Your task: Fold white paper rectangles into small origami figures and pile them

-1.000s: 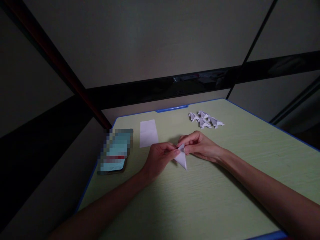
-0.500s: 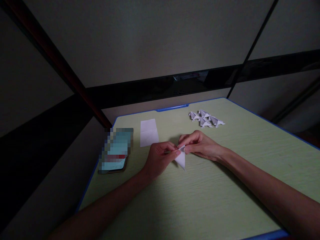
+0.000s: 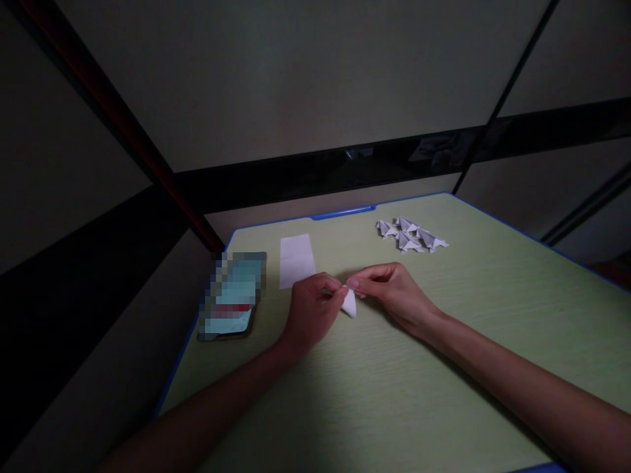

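A small folded piece of white paper [image 3: 350, 304] is held between my two hands above the middle of the table. My left hand [image 3: 315, 307] pinches its left side between thumb and fingers. From the right, my right hand [image 3: 389, 287] pinches the upper edge, its fingertips close to those of the left. The lower part of the paper hangs down as a narrow point; its upper part is hidden by my fingers. Just behind my left hand lies a flat white sheet of paper [image 3: 296, 259], with a corner close to the knuckles.
Several folded white paper figures [image 3: 408, 235] lie grouped at the back right of the table [image 3: 473, 295]. A phone [image 3: 234, 295] with a lit, blurred screen rests at the left edge. Behind the table's blue rim stands a panelled wall [image 3: 315, 85] with a dark band.
The folded paper has turned and shows a smaller, narrower point than before. My right fingers have shifted slightly left and closer to the left fingertips. The view has moved slightly.
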`<state>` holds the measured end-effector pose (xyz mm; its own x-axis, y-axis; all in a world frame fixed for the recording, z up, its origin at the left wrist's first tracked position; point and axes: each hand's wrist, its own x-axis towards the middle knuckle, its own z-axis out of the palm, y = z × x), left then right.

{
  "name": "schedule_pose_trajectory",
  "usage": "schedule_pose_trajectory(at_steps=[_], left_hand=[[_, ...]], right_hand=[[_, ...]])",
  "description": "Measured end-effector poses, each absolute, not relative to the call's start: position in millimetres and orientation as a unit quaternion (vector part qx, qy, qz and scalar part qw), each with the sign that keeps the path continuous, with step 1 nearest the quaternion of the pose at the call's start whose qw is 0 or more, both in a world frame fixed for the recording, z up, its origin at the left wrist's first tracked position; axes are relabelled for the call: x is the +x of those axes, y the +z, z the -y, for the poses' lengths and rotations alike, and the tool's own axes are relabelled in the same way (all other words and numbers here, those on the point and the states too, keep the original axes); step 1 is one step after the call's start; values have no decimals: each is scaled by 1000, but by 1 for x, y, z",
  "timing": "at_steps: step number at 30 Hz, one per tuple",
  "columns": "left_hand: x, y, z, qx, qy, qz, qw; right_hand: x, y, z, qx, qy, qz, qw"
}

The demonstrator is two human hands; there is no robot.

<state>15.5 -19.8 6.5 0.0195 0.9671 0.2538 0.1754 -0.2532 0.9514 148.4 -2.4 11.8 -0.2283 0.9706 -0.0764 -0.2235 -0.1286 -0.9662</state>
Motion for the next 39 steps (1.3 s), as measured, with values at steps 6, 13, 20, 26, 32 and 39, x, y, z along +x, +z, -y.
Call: schedule_pose_trajectory(at_steps=[6, 13, 20, 26, 32, 39], left_hand=[[17, 5, 20, 631, 474, -496, 362], [14, 2, 16, 696, 434, -498, 281], [11, 2, 8, 700, 440, -441, 348], [16, 0, 16, 611, 482, -455, 433], [19, 5, 18, 547, 512, -467, 469], [16, 5, 17, 584, 474, -485, 446]], right_hand=[[149, 13, 1, -425, 585, 471, 505], [155, 10, -8, -426, 527, 530, 510], [150, 6, -8, -424, 550, 517, 500], [149, 9, -6, -415, 536, 503, 536], [152, 12, -6, -401, 493, 520, 571], [153, 11, -6, -388, 482, 536, 575]])
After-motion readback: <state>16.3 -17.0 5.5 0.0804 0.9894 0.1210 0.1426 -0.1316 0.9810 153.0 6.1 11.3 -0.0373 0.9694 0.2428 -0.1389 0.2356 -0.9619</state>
